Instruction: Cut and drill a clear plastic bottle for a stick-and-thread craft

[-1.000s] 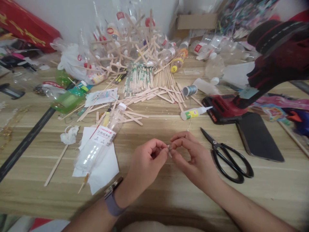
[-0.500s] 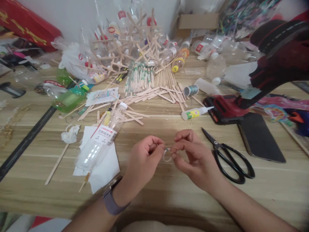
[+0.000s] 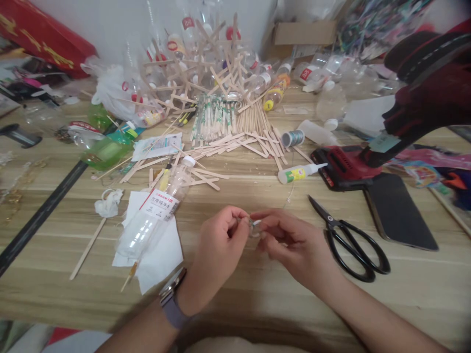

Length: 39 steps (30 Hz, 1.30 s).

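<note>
White ring (image 3: 256, 223): above bench (image 3: 415, 294), between left hand (image 3: 221, 245) and right hand (image 3: 296, 242), equally near; long axis unclear.
Left fingertips (image 3: 243, 227): pinching it.
Right fingertips (image 3: 265, 237): at its right edge, hold unclear.

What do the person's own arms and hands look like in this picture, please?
The left hand and right hand are both ungloved, and no sleeve shows on either the left forearm or the right forearm. A watch with a silvery, dark-edged case and a wide greyish-purple strap sits on the left wrist. Nothing is worn on the right wrist.
</note>
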{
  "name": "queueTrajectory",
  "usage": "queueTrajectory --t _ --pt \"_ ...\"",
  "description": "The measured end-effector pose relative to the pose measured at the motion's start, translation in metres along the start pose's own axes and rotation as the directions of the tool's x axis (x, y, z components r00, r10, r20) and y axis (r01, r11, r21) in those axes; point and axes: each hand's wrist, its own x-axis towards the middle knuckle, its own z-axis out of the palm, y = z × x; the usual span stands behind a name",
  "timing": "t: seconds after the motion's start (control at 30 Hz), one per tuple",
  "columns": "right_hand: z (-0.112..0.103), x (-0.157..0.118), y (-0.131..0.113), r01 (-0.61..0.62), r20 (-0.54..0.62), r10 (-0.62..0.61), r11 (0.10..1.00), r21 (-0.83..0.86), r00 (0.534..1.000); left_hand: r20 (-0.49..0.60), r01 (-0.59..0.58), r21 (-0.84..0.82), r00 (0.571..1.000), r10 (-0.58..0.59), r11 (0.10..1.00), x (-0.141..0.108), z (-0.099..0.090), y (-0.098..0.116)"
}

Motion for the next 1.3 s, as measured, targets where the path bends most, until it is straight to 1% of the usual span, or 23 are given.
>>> queueTrajectory --t 0.1,0.2,0.3,0.4,0.47,0.57,0.67,0.8,0.93,1.07,1.17,1.3 --pt "-0.0027 0.0028 -0.0006 0.057 -0.033 -0.058 0.998 -0.006 0.998 0.018 0.012 -0.066 1.000 -0.011 0.998 0.0010 -0.0018 -0.0003" --pt "-0.0055 0.0056 -0.0004 0.172 -0.049 -0.179 0.977 -0.125 0.983 0.028 -0.002 -0.095 1.000 0.004 0.995 0.0018 -0.0033 0.0005" --pt "-0.0064 0.0059 -0.0002 0.284 -0.024 -0.300 0.921 -0.266 0.954 0.021 0.021 -0.062 1.000 -0.020 0.998 0.0021 -0.0044 0.0022" --pt "-0.0060 0.0046 -0.0009 0.355 0.006 -0.379 0.859 -0.369 0.925 0.040 0.077 -0.022 0.996 -0.076 0.997 0.0022 -0.0051 0.0026" --pt "-0.0059 0.0038 -0.0012 0.387 0.034 -0.410 0.827 -0.407 0.911 0.072 0.106 -0.027 0.992 -0.104 0.994 0.0028 -0.0054 0.0016" --pt "-0.0063 0.0030 -0.0002 0.433 0.071 -0.447 0.796 -0.423 0.892 0.119 0.149 -0.081 0.983 -0.139 0.985 0.0039 -0.0053 -0.0006" --pt "-0.0062 0.0028 0.0019 0.466 0.087 -0.476 0.781 -0.415 0.875 0.147 0.158 -0.126 0.979 -0.140 0.979 0.0036 -0.0047 -0.0013" --pt "-0.0048 0.0031 0.0031 0.497 0.107 -0.500 0.768 -0.405 0.859 0.151 0.145 -0.128 0.981 -0.126 0.981 0.0019 -0.0037 0.0002" --pt "-0.0048 0.0045 0.0017 0.473 0.087 -0.480 0.792 -0.387 0.873 0.140 0.153 -0.142 0.981 -0.133 0.978 0.0028 -0.0035 0.0002" --pt "-0.0073 0.0059 -0.0006 0.446 0.076 -0.451 0.818 -0.364 0.889 0.183 0.188 -0.228 0.972 -0.148 0.955 0.0057 -0.0054 -0.0015" --pt "-0.0082 0.0063 -0.0018 0.436 0.073 -0.441 0.825 -0.359 0.894 0.188 0.182 -0.203 0.971 -0.144 0.962 0.0066 -0.0067 -0.0020" --pt "-0.0066 0.0062 -0.0018 0.453 0.084 -0.455 0.815 -0.361 0.886 0.195 0.155 -0.139 0.973 -0.127 0.978 0.0047 -0.0068 -0.0008"
